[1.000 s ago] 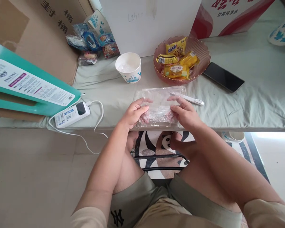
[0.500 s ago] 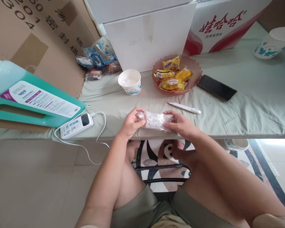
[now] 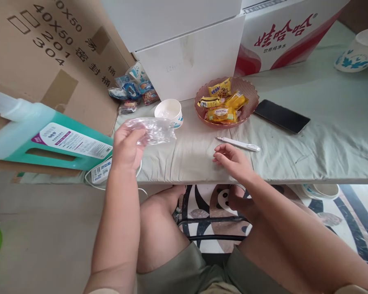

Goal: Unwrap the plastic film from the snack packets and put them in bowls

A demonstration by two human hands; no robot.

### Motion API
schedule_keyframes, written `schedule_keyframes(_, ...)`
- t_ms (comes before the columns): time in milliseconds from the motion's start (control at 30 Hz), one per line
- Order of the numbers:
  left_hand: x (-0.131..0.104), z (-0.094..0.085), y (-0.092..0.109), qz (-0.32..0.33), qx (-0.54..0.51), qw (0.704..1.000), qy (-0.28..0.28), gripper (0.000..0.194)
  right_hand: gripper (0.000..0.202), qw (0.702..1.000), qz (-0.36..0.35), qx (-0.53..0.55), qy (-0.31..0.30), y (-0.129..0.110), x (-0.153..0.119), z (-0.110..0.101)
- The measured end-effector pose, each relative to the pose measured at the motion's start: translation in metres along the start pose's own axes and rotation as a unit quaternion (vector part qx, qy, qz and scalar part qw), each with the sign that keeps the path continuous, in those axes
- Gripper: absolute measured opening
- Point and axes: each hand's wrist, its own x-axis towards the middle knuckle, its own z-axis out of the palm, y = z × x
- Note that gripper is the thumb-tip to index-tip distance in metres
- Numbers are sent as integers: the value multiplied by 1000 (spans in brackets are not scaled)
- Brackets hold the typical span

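Note:
Clear crinkled plastic wrap is pinched in my left hand, raised over the cloth in front of a paper cup. The wrap's right end overlaps the lower part of that cup in view, and I cannot tell whether they touch. Something clear lies inside the cup. My right hand is near the bench's front edge with loosely curled fingers apart and nothing in them. Just beyond it lies a white pen-like tool with a narrow dark tip. Behind stands a pink ribbed bowl with yellow snack packets.
A dark phone lies right of the bowl. At the left stand a jug of green liquid and a white power bank with a cable. Boxes line the back, with small packets beside them. Another paper cup stands far right.
Both hands held the plastic wrap at the front edge. My right hand has let go, while my left has carried the wrap left and away from me, towards the cup. The view has shifted left.

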Motion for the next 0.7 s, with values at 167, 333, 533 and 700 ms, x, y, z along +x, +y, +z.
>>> schedule_keyframes(167, -39, 54, -24, -134, -8, 982, -130, 19, 33, 993, -117, 18, -13, -6, -7, 7)
schedule_keyframes(333, -79, 88, -68, -237, -39, 946, -220, 22, 44, 993, -107, 5, -56, -5, -8, 0)
schedule_keyframes(533, -73, 93, -82, -42, 121, 975, -184, 45, 16, 983, -169, -34, 69, 0, -6, -9)
schedule_keyframes(700, -47, 90, -67, -50, 174, 940, -289, 41, 38, 986, -124, 110, 10, -2, -1, -3)
